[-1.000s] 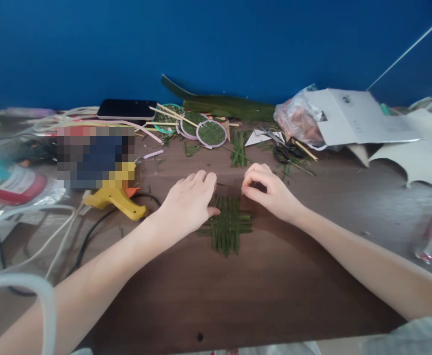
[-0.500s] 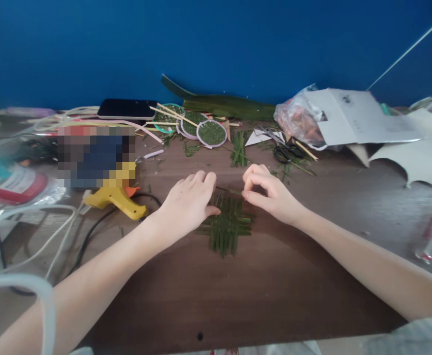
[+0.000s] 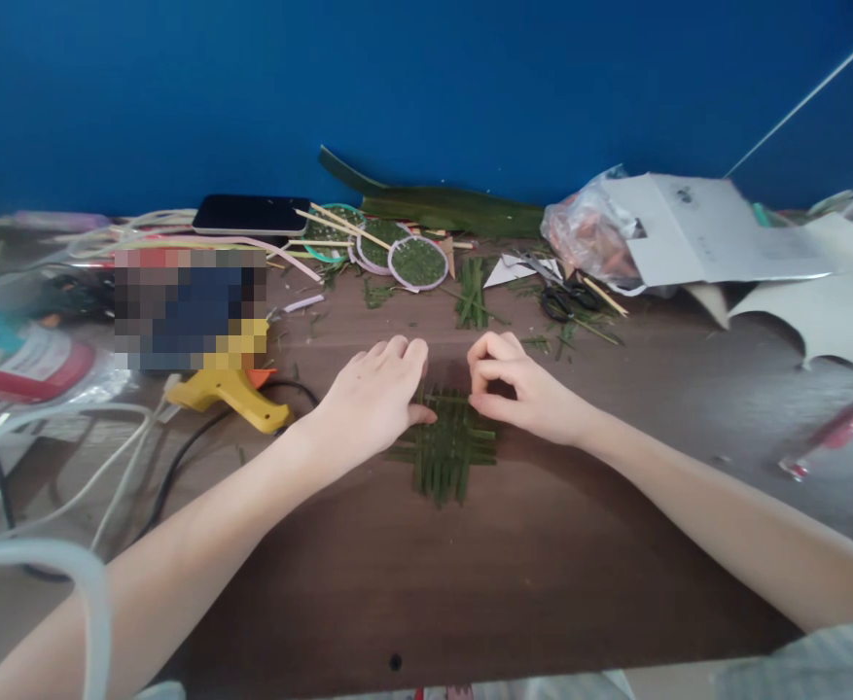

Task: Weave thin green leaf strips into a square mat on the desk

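Note:
A small mat woven from green leaf strips (image 3: 444, 452) lies flat on the brown table, loose strip ends sticking out at its sides. My left hand (image 3: 382, 389) holds down its upper left part, thumb resting on the weave and fingers bent at the far edge. At the upper right corner, my right hand (image 3: 517, 389) has thumb and forefinger pinched on the end of a thin leaf strip (image 3: 449, 393) along the mat's far edge. The fingertips partly hide the strip's ends.
Behind the hands lie loose leaf strips (image 3: 473, 297), round leaf-filled hoops (image 3: 417, 263), black-handled scissors (image 3: 558, 301) and a long leaf (image 3: 455, 209). A yellow glue gun (image 3: 240, 389) with cables is at left, beside a phone (image 3: 251, 214). White cardboard (image 3: 725, 233) stands at right.
My right hand has moved slightly left and toward me, bringing the thin strip down against the mat's far edge. The left hand has stayed in place.

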### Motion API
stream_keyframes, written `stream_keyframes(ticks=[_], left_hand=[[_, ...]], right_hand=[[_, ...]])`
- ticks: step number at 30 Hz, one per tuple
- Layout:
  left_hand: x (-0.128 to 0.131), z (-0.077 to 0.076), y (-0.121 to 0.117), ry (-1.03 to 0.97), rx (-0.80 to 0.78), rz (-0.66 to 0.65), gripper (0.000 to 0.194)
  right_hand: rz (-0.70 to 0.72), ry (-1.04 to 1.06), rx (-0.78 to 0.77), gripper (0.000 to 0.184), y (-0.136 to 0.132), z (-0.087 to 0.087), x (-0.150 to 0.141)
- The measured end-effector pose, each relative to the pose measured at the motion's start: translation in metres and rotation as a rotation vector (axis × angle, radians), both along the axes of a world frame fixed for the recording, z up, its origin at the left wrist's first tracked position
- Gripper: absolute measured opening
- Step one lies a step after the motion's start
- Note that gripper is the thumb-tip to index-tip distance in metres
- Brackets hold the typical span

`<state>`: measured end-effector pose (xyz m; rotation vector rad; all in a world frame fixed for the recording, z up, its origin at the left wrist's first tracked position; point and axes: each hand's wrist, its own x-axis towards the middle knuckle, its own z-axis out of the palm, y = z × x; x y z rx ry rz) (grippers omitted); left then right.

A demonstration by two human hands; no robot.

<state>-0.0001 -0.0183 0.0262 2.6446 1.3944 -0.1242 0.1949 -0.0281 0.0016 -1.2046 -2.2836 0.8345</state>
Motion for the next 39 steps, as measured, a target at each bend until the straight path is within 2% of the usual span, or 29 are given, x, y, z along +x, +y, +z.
stream_keyframes(ticks=[7,13,17,22,26,30,39], left_hand=[[-0.001,0.001,0.004,-0.131,-0.142,0.043,0.028],[-0.009,0.001,0.012,-0.285,-0.325,0.065,0.009],[-0.010,0.002,0.014,-0.285,-0.324,0.085,0.009],[-0.012,0.010,0.013,-0.249,-0.396,0.078,0.018],[-0.014,0.011,0.010,-0.190,-0.361,0.017,0.030],[-0.013,0.005,0.009,-0.185,-0.299,-0.059,0.027],[-0.012,0.001,0.010,-0.195,-0.269,-0.111,0.024]], right_hand=[[0.074,-0.163,0.090,0.018,-0.002,-0.002,-0.001],[0.105,-0.196,0.123,0.015,-0.001,-0.003,0.001],[0.119,-0.199,0.107,0.015,0.001,-0.001,0.002],[0.116,-0.205,0.099,0.015,0.000,0.000,0.002],[0.113,-0.212,0.105,0.016,0.000,-0.001,0.002],[0.117,-0.209,0.113,0.015,0.001,-0.002,0.002],[0.120,-0.216,0.113,0.016,0.001,-0.002,0.002]])
